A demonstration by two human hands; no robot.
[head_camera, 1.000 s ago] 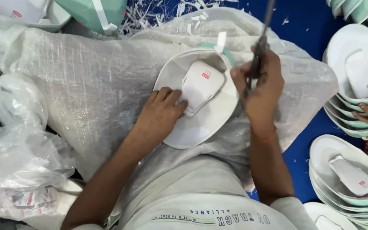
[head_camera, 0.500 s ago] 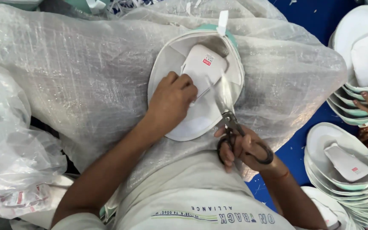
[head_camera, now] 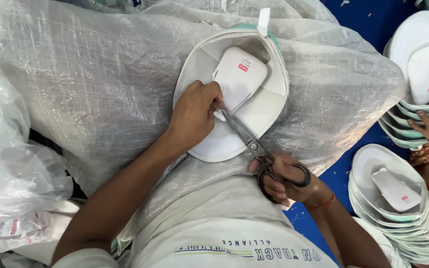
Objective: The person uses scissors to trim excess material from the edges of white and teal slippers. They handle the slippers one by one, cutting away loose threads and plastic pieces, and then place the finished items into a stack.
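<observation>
Lying on a translucent woven plastic sack [head_camera: 100, 84] over the lap, a white slipper sole [head_camera: 229, 124] with white strap [head_camera: 239, 82] is pinned under the left hand [head_camera: 194, 116], fingers curled and pressed at the strap's near edge. Right hand [head_camera: 286, 181], fingers closed through the scissors' [head_camera: 254, 146] black handles, sets the blades against the strap beside the left fingertips. Strap bears a small red-and-white rectangular label [head_camera: 244, 64]; stacked white slippers [head_camera: 398, 208] with similar labels lie right, on blue floor [head_camera: 353, 144].

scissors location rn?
Head view, centre-right: the scissors are in the right hand, blades angled up-left onto the white sole piece, tips beside the left hand.
</observation>
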